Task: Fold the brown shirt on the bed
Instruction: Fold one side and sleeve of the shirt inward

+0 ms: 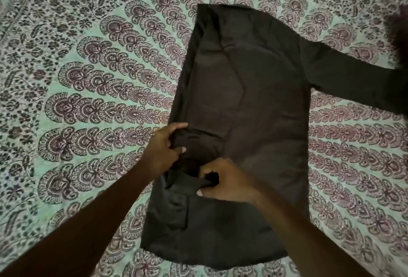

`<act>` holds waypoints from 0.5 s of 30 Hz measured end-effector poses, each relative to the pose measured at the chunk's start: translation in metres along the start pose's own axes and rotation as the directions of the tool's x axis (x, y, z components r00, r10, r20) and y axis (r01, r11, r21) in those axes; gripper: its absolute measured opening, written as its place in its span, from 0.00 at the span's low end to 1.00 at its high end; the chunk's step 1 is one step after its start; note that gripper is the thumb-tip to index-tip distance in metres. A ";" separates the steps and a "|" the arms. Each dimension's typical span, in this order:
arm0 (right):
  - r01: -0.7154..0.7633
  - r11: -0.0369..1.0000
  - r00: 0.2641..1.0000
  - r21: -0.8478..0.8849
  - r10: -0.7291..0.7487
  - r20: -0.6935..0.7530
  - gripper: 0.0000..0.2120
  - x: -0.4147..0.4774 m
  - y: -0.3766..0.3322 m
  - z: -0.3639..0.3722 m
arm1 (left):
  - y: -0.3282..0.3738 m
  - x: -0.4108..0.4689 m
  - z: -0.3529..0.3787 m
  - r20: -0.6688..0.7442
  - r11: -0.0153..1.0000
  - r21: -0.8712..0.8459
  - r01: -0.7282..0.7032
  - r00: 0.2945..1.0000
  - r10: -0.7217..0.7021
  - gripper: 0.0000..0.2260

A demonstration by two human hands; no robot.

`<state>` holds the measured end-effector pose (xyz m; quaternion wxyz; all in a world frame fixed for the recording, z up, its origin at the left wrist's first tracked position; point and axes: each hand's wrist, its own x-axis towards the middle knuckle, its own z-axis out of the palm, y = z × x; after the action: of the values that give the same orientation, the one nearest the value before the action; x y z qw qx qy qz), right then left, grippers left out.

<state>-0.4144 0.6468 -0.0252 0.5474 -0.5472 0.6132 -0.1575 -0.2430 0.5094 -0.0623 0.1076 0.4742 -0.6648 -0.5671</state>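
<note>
One sleeve [353, 80] of the dark brown cloth shirt [254, 100] stretches right; its left side is folded in, flat on the bed's paisley-printed sheet [88, 78]. The left hand [164, 146] clutches the folded edge, and the right hand [225, 180] pinches a bunched fold beside it.

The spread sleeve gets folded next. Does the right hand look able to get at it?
Probably yes, once it lets go: the right hand pinches a fold of the shirt, but the sleeve lies flat on the bedspread to its right, nothing covering the part in view.
</note>
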 end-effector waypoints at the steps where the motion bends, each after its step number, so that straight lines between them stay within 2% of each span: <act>1: 0.001 0.999 1.000 -0.052 -0.001 0.000 0.04 0.000 -0.001 0.006 | -0.005 -0.001 -0.001 0.028 1.000 -0.006 0.026 0.999 -0.026 0.32; 4: 0.025 0.971 1.000 -0.239 -0.027 -0.004 0.07 -0.002 0.000 0.026 | -0.022 -0.005 -0.001 0.101 0.997 0.007 0.072 0.992 -0.072 0.36; 7: 0.073 0.876 0.997 -0.476 -0.051 0.059 0.07 -0.005 0.002 0.042 | -0.031 -0.008 0.002 0.120 0.993 0.114 0.032 0.992 -0.046 0.38; 11: 0.061 0.789 0.992 -0.611 0.022 0.127 0.11 -0.011 -0.002 0.053 | -0.028 -0.012 0.005 0.141 0.962 0.271 -0.024 0.990 -0.015 0.35; 15: 0.079 0.749 0.984 -0.658 0.048 0.172 0.12 -0.017 -0.011 0.057 | -0.028 -0.013 0.006 0.160 0.932 0.361 -0.033 0.987 -0.027 0.35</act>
<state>-0.3639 0.6807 -0.0285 0.3694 -0.7225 0.5731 0.1149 -0.2257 0.5258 -0.0831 -0.0353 0.4371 -0.7652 -0.4714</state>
